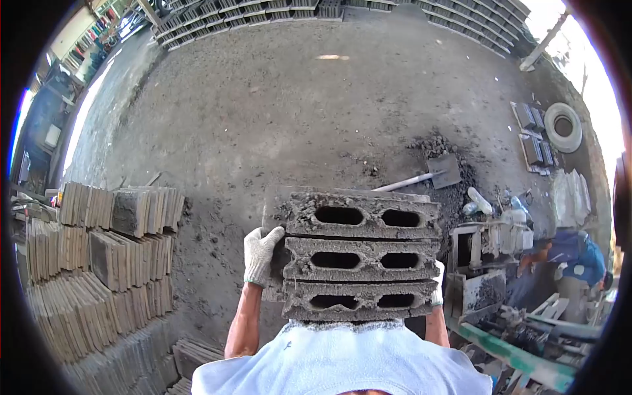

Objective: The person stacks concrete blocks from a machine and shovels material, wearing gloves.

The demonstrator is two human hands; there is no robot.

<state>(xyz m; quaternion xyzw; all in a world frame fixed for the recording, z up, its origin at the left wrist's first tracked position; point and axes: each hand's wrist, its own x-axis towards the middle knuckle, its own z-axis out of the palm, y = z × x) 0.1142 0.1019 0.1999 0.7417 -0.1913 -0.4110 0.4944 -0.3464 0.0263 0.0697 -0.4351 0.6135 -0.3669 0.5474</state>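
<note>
Three grey hollow concrete blocks (361,259) lie side by side on a flat pallet board (273,263) that I carry in front of my chest. My left hand (261,253), in a white knit glove, grips the board's left edge beside the blocks. My right hand (438,283), also gloved, is mostly hidden behind the blocks' right end and holds that side. Each block shows two oval holes on its near face.
Stacks of wooden pallet boards (112,257) stand at the left. A shovel (428,174) lies by a pile of dark mix. A person in blue (569,260) works at a block machine (487,263) on the right. Rows of blocks (263,13) line the far yard; a tyre (563,126) lies at the right.
</note>
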